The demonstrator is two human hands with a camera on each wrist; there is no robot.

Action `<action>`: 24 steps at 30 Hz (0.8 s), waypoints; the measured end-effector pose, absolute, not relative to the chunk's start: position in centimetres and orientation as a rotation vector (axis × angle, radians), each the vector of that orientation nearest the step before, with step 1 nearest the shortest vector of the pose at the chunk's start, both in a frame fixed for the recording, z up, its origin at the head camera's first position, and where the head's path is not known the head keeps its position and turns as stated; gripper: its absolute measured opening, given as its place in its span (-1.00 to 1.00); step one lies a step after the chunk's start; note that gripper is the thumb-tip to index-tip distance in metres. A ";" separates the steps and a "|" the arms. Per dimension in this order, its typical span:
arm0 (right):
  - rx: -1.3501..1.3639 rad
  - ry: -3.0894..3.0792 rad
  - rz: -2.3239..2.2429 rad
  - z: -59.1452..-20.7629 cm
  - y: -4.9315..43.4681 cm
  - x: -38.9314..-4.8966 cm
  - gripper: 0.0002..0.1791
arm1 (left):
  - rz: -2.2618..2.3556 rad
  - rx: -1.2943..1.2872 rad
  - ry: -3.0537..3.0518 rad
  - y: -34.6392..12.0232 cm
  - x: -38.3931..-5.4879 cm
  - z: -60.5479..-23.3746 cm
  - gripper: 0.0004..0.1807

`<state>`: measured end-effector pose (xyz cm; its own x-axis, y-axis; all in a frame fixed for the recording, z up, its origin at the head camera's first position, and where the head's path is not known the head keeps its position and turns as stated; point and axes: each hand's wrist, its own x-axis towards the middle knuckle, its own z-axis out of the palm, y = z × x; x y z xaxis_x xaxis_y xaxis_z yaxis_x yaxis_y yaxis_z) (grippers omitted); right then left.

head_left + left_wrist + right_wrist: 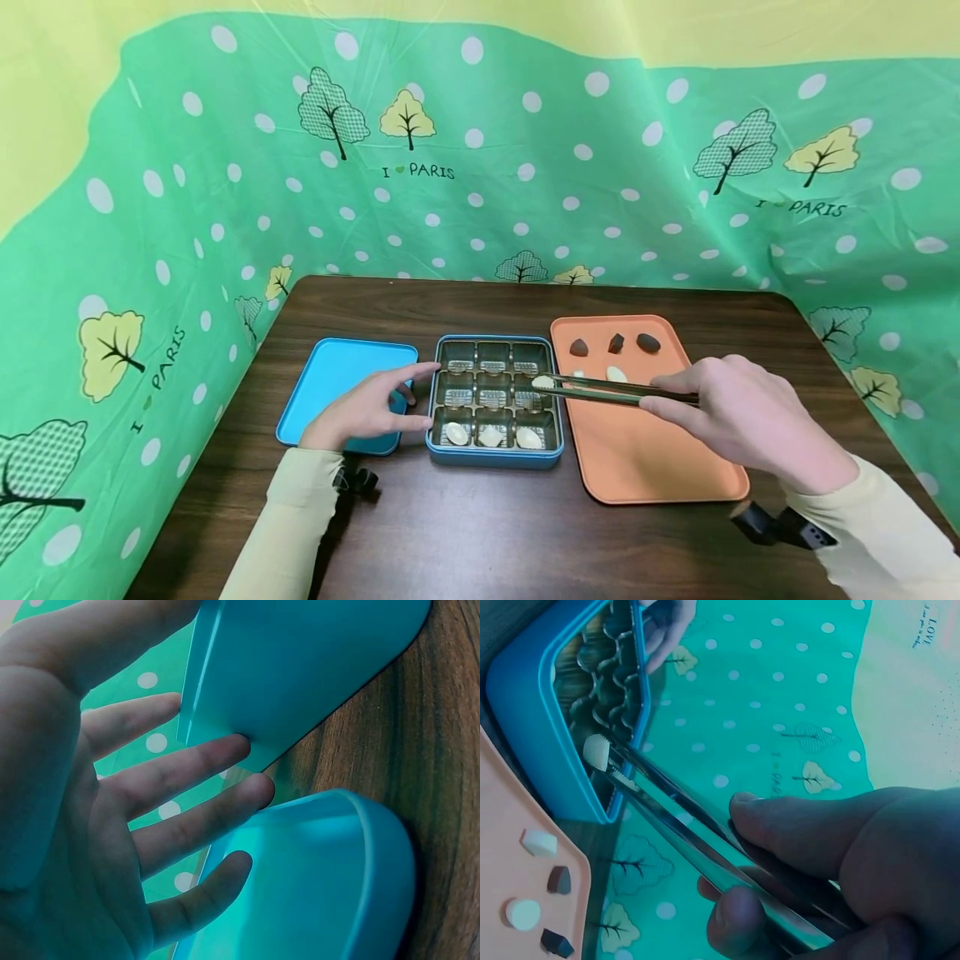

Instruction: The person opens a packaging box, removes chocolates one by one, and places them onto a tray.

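Observation:
With thumb and fingers, my right hand (742, 408) grips metal tweezers (671, 825). A small white piece (596, 751) is pinched in their tips, over the right compartment of the middle row in a blue divided box (495, 457). White pieces (491, 436) lie in the three front compartments, one in each; the back row holds nothing. My left hand (367, 408) rests its thumb and a fingertip against the box's left side, its other fingers extended loosely. In the left wrist view, the box's side wall (315, 660) shows beside those fingers.
An orange tray (652, 467) right of the box carries three dark pieces (617, 343) and two white ones (617, 375). Behind the left hand lies a blue lid (348, 367). Everything stands on a dark wooden table (435, 542), backed by a green patterned curtain (420, 208).

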<state>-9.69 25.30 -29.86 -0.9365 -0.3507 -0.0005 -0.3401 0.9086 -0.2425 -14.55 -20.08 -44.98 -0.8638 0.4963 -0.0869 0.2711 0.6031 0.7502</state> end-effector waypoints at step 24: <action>-0.348 3.071 -0.364 -30.2 31.4 -9.8 -0.53 | 1.121 0.633 2.535 -20.1 -14.6 -45.0 -0.05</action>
